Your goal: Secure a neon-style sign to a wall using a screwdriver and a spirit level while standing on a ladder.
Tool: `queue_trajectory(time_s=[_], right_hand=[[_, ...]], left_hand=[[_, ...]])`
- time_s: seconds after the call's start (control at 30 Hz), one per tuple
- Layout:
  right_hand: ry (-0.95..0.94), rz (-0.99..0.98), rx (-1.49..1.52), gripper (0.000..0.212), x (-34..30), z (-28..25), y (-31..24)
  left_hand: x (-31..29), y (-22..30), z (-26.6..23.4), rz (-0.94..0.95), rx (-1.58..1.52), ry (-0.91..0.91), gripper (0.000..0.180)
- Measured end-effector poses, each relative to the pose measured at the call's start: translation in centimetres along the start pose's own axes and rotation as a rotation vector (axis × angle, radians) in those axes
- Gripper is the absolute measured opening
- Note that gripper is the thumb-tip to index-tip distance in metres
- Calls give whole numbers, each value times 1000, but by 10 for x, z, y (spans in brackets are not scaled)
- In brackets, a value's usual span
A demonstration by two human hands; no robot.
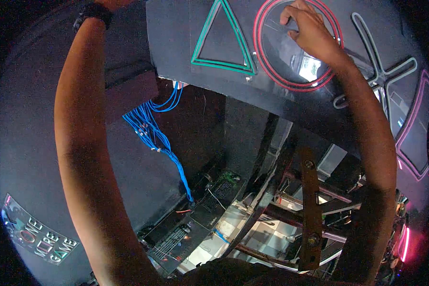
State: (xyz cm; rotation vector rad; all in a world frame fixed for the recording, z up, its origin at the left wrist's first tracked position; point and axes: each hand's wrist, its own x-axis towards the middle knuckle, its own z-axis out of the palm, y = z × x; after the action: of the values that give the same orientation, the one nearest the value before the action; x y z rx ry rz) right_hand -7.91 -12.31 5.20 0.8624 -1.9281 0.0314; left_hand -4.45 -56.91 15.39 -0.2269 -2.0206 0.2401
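My right hand (310, 29) is raised in front of the red neon-style circle (259, 50) on the dark wall panel. Its fingers are bent, with a gap between thumb and fingertips, and nothing shows in them; whether it touches the panel I cannot tell. My left hand (113, 4) reaches up to the top edge, where its fingers are cut off. A black watch (94, 16) is on that wrist. Left of the circle is a green triangle outline (222, 63), and to the right a pale cross shape (380, 76) and a purple angular outline (407, 128).
A bundle of blue network cables (169, 148) hangs from under the panel. Below lie black keyboards (171, 241) on a desk. A long brown bar with round fittings (311, 205) and dark metal framing (252, 219) stand beneath me. A lettered sign (38, 238) is low left.
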Motion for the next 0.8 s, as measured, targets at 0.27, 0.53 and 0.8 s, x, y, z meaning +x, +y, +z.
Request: queue_trajectory(time_s=[0.27, 0.53, 0.8], right_hand=[[25, -28, -26, 29, -1, 6, 3], [49, -49, -10, 27, -7, 7, 8], [32, -74, 5, 25, -7, -1, -4]], left_hand=[[-25, 17, 20, 26, 131, 87, 36], [0, -22, 37, 459, -746, 104, 33], [16, -91, 33, 119, -284, -272, 33]])
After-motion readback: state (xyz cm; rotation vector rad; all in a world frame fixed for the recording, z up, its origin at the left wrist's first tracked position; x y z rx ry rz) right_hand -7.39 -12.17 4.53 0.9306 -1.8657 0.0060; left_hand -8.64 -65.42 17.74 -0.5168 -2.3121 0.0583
